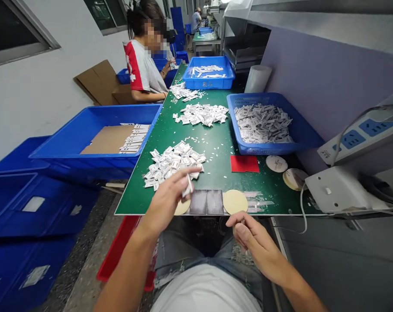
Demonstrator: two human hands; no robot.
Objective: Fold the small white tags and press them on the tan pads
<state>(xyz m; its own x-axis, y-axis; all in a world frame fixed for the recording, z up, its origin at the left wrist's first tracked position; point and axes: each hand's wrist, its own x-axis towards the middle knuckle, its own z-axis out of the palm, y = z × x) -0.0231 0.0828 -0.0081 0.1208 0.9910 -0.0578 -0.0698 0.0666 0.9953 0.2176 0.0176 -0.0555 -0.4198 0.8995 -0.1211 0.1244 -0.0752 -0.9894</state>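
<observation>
My left hand (170, 193) is over the table's front edge, its fingers closed on a small white plastic piece (188, 188). Just behind it lies a heap of similar white pieces (173, 162) on the green tabletop (212, 149). My right hand (255, 238) is curled in front of the edge, thumb against fingers; a thin dark bit shows at the fingertips, too small to name. Between the hands, dark grey rectangular pads (206, 202) lie along the edge. A round cream disc (235, 202) is beside them, and another is partly covered by my left hand.
A blue basket (274, 149) full of white pieces stands right, near a red card (244, 164) and a power strip (359, 134). Another heap (203, 114) and a blue tray (209, 82) lie farther back. A large blue bin (95, 113) and a seated co-worker (147, 73) are left.
</observation>
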